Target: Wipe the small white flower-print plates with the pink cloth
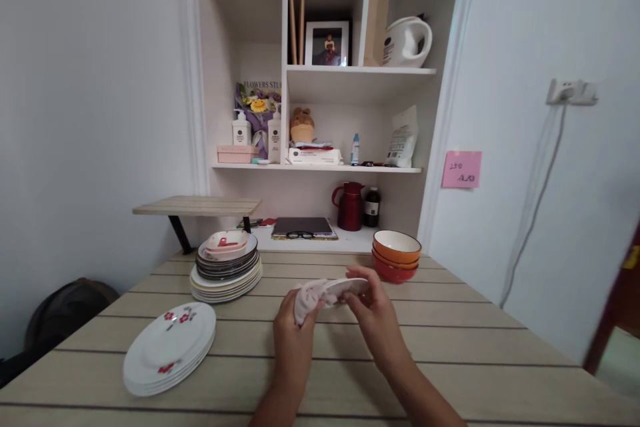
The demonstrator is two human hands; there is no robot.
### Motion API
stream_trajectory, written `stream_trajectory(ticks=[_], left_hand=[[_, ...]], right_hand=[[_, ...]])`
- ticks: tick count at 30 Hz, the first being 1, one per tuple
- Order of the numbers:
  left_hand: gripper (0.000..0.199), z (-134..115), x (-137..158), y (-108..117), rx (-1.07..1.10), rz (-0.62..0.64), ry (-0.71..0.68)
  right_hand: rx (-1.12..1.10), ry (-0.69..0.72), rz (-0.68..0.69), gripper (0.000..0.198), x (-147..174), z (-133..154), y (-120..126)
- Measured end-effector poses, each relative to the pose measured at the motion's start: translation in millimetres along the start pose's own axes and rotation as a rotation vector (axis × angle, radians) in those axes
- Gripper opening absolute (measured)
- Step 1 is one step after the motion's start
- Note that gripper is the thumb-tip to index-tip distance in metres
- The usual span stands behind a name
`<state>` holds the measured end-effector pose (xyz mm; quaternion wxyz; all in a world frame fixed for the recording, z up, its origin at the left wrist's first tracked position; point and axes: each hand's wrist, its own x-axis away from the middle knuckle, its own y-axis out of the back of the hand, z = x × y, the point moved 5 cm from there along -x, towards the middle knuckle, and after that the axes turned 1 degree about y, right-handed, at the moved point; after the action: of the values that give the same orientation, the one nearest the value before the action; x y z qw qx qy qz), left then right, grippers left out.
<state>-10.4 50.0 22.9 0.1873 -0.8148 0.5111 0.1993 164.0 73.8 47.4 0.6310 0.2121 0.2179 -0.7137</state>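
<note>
Above the middle of the table, my left hand [294, 330] is closed around a crumpled pale pinkish cloth [311, 297]. The cloth lies against a small white dish [345, 285], seen nearly edge-on and tilted. My right hand [373, 313] pinches the dish's right side, thumb below and fingers over the rim. Cloth and fingers hide much of the dish, so its full shape cannot be made out. To the left rests a stack of white plates with red flowers [167, 347].
Behind those plates stands a taller pile of plates [227, 280] with small pink-rimmed bowls [227, 245] on top. Orange and red bowls [396, 255] are stacked at the back right. A raised wooden shelf [197, 205] overhangs the back left. A red jug [351, 207] stands behind the table.
</note>
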Motion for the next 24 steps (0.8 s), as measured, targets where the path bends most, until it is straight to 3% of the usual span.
stream_trajectory(ticks=[5,10,14,18,24], left_hand=[[0.024,-8.6,0.6,2.9,-0.243,0.036,-0.326],[0.027,-9.8,1.5,1.9,-0.304,0.053,-0.409],[0.017,-2.7,-0.6,-0.1,-0.160,0.026,-0.171],[0.025,8.0,-1.4,-2.9,0.014,0.001,0.133],[0.036,13.9,-0.9,-8.9,0.172,0.019,0.306]], right_hand=[[0.319,0.358,0.113,0.029,5.2,24.8,-4.6],[0.280,0.296,0.194,0.021,5.0,22.1,-7.5],[0.056,0.070,0.167,0.012,3.6,8.4,-8.1],[-0.209,-0.185,0.097,0.014,6.5,-6.0,-12.4],[-0.573,-0.388,-0.051,0.030,8.1,-18.5,-13.0]])
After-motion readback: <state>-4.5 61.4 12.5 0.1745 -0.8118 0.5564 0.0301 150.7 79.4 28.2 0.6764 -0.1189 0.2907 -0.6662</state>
